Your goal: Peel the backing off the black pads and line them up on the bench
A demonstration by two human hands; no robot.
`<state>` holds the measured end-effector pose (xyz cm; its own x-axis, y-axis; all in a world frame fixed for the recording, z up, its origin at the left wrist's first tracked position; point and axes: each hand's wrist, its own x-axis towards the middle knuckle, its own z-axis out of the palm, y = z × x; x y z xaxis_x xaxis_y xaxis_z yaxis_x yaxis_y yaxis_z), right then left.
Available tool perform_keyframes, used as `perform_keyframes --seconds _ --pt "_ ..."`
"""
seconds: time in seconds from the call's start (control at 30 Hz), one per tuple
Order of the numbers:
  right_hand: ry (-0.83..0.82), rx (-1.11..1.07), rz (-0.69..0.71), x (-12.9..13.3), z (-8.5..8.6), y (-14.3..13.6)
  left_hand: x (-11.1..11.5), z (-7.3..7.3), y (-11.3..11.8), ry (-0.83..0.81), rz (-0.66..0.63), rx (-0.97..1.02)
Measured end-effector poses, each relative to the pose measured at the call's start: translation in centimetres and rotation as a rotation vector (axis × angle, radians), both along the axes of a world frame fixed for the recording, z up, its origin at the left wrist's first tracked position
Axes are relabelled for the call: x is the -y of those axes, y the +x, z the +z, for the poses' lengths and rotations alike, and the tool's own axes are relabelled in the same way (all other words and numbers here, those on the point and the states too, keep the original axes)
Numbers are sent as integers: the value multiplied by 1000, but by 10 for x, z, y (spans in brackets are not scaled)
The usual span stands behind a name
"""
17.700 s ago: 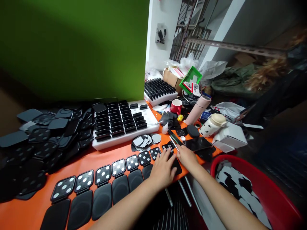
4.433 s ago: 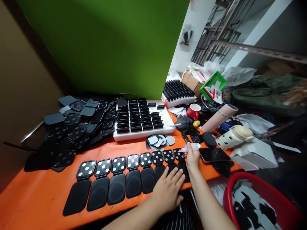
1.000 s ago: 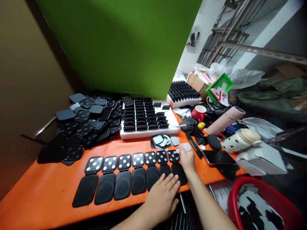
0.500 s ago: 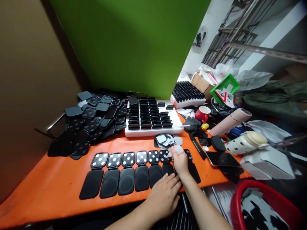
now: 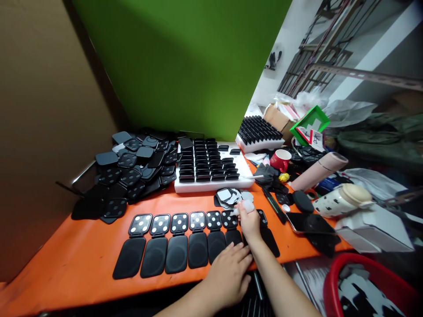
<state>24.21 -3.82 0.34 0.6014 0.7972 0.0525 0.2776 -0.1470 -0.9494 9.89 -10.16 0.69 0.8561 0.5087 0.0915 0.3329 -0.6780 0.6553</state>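
My right hand [image 5: 250, 223] grips a small white squeeze bottle [image 5: 246, 206], its thin nozzle pointing left over a black hinged piece [image 5: 229, 219] with white dots. Flat on the table edge rests my left hand [image 5: 230, 268], fingers stretched out, touching or close to the lower black panel of a piece [image 5: 233, 237]. Several such pieces lie in a row, each with a dotted square [image 5: 140, 225] above a larger plain panel [image 5: 129, 258]. My right hand and forearm partly hide the pieces at the row's right end.
Behind the row lie grey-white cutouts [image 5: 228, 197] and a white foam tray [image 5: 211, 186] of upright black pieces. A heap of black pieces [image 5: 132, 165] stands left. Rightward are a red mug [image 5: 280, 159], a phone [image 5: 309, 223], a bottle [image 5: 343, 199] and a red bin [image 5: 330, 281].
The whole view has shifted slightly, so things appear a little lower and to the right. Both hands keep nearly the same place over the row, the bottle still in my right hand.
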Motion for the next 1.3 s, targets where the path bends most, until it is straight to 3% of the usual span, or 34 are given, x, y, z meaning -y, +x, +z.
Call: perform_keyframes --seconds 0.17,0.33,0.57,1.0,1.3 --pt "-3 -44 -12 1 0 3 -9 12 -2 -57 -44 9" --pt "-1 -104 78 3 4 -22 -16 25 -25 -30 24 38" --pt "-7 -37 153 1 1 -51 -22 19 -65 -8 144 14" --pt "-29 -58 91 -14 -7 -49 -22 13 -65 -14 194 23" --pt "-16 -105 94 -19 -2 -54 -24 24 -66 -29 198 32"
